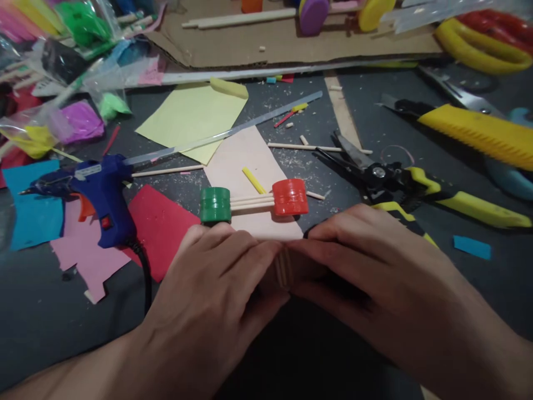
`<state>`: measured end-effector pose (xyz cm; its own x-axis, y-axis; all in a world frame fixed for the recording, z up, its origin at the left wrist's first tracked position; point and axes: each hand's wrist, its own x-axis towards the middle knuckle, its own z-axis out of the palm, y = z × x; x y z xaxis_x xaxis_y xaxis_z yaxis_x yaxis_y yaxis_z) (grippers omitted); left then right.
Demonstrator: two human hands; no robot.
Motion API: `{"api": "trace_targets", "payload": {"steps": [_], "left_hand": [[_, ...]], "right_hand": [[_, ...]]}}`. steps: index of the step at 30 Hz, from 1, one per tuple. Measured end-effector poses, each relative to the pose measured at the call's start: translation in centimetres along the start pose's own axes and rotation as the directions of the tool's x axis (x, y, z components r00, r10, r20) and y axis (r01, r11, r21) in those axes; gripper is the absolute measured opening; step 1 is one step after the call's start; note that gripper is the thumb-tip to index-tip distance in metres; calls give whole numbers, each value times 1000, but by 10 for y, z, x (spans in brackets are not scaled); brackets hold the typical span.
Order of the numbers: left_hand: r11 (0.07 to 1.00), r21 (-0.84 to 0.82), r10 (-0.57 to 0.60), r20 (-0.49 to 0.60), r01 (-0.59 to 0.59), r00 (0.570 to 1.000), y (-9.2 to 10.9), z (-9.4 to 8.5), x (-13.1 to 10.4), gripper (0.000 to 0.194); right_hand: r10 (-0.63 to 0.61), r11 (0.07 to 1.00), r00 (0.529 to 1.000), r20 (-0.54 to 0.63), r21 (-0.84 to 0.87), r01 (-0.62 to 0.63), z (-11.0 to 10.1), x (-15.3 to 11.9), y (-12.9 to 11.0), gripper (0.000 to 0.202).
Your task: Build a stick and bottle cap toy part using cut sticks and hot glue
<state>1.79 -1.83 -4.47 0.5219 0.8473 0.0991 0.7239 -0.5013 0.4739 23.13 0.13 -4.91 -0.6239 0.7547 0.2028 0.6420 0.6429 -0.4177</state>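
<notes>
Pinching a small piece [284, 268] striped with pale wood between the closed fingers of left hand [222, 272] and right hand [358, 261], low in the middle of view (mostly covered by those fingers, so can't tell its full shape). Got green discs [215, 204] and red discs [290, 197] joined by sticks [252, 204] just beyond, over pale pink paper [250, 155]. Got a blue glue gun [109, 194] off left too.

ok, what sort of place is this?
Likely a craft worktable: a blue hot-glue gun, a yellow utility knife and coloured paper offcuts, like the ragged pink sheet.
</notes>
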Motion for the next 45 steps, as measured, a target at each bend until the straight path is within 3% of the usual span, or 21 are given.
{"api": "trace_targets", "payload": {"steps": [20,24,39,45], "left_hand": [[999,23,24,-14,-24,1000,-2,1,2,12],[999,26,22,0,-22,1000,-1,0,3,14],[1000,-5,-5,-40,5,999,-1,2,1,13],[999,-3,-40,-43,40,998,0,2,-2,20]], "right_hand": [[46,999,999,-4,-19,-46,-1,0,-6,34],[36,999,999,11,1,-36,-1,2,-5,27],[-43,998,998,52,-42,45,-3,2,-3,39],[-46,997,998,47,-67,49,-6,-3,-2,28]]}}
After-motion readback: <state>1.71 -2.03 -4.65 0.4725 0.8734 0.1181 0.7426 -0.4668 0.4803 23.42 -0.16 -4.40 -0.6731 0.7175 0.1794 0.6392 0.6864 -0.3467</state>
